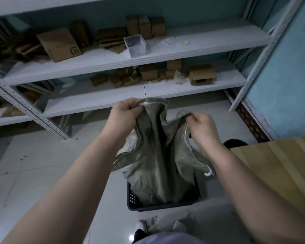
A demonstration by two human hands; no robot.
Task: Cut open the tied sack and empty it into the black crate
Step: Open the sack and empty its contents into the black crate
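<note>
A grey-green woven sack [155, 155] hangs limp in front of me, its lower part drooping into the black crate [133, 198] on the floor. My left hand [125, 114] grips one upper edge of the sack, near a white seam. My right hand [203, 126] pinches the other upper edge, a little lower and to the right. A white cord end [208, 173] dangles from the sack's right side. The crate's inside is hidden by the sack.
White metal shelving [113, 62] with cardboard boxes and a clear plastic box [136, 45] stands behind the crate. A wooden tabletop [278, 166] juts in at the right. My shoes [143, 226] stand just before the crate on the tiled floor.
</note>
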